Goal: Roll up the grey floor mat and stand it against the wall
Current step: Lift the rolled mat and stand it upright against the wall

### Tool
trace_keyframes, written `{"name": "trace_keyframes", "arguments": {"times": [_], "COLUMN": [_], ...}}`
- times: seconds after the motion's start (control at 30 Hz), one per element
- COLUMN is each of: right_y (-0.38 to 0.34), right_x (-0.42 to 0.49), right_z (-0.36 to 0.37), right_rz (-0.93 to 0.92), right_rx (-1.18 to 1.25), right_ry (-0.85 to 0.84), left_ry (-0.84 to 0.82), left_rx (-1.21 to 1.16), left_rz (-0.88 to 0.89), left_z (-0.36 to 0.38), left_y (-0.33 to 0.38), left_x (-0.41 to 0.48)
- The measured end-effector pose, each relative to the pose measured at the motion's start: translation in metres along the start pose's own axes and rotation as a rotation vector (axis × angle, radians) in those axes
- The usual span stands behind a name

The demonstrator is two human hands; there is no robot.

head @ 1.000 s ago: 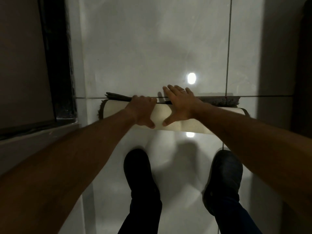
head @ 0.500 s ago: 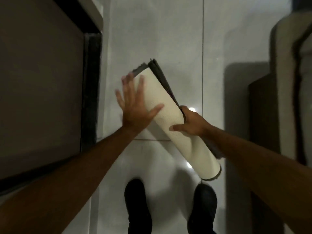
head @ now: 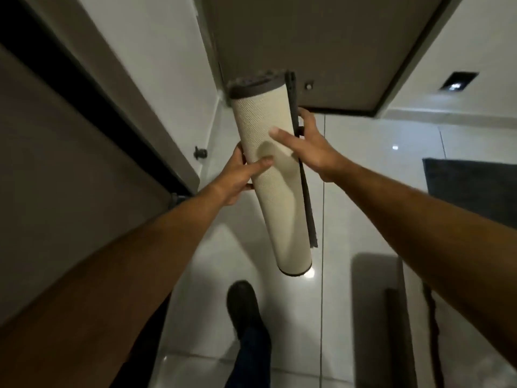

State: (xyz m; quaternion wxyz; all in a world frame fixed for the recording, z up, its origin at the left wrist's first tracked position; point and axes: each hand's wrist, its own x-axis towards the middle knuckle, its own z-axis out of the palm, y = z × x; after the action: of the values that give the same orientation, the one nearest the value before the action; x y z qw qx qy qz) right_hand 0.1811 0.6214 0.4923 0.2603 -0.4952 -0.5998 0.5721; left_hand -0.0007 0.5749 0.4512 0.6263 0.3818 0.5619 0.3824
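The rolled floor mat (head: 275, 203) is a tight cylinder with its cream backing outward and its dark grey pile showing at the top end and along the loose edge on the right. It hangs in the air, nearly upright, its lower end above the tiled floor. My left hand (head: 237, 177) grips the roll from the left side at mid height. My right hand (head: 307, 147) wraps around it from the right, thumb across the front, fingers over the loose grey edge. The white wall (head: 167, 74) stands to the left of the roll.
A dark door frame (head: 92, 113) and a small black doorstop (head: 200, 153) are on the left. A brown door (head: 321, 46) lies ahead. Another dark mat (head: 472, 189) lies on the floor at right. My shoe (head: 243, 306) is on the glossy tiles (head: 372, 169) below the roll.
The roll has left the floor and swung from lying flat to nearly upright. My left hand went from pressing flat to gripping. The view has turned towards the wall and door.
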Motion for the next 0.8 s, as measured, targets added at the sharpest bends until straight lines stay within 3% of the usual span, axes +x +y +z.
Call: {"name": "trace_keyframes", "arguments": {"times": [0.13,0.23,0.4,0.6,0.8], "right_y": [-0.038,-0.046,-0.051,-0.027,0.030], "right_x": [0.111,0.180,0.294,0.446,0.552], "right_z": [-0.006,-0.010,-0.005,0.006,0.014], "right_rz": [-0.061,-0.079,-0.101,-0.072,0.043], "right_rx": [-0.023,-0.012,0.048,0.083,0.055], "right_ry": [0.139,0.116,0.071,-0.038,-0.134], "left_ry": [-0.008,-0.028,0.149,0.366,0.488], "left_rx": [0.034,0.022,-0.107,-0.111,-0.227], "left_rz": [0.039,0.013,0.100,0.147,-0.028], "left_z": [-0.033,-0.069,-0.110,-0.166,-0.198], "left_y": [0.051,0.087,0.124,0.116,0.078], "left_x": [0.083,0.136,0.224,0.348,0.440]}}
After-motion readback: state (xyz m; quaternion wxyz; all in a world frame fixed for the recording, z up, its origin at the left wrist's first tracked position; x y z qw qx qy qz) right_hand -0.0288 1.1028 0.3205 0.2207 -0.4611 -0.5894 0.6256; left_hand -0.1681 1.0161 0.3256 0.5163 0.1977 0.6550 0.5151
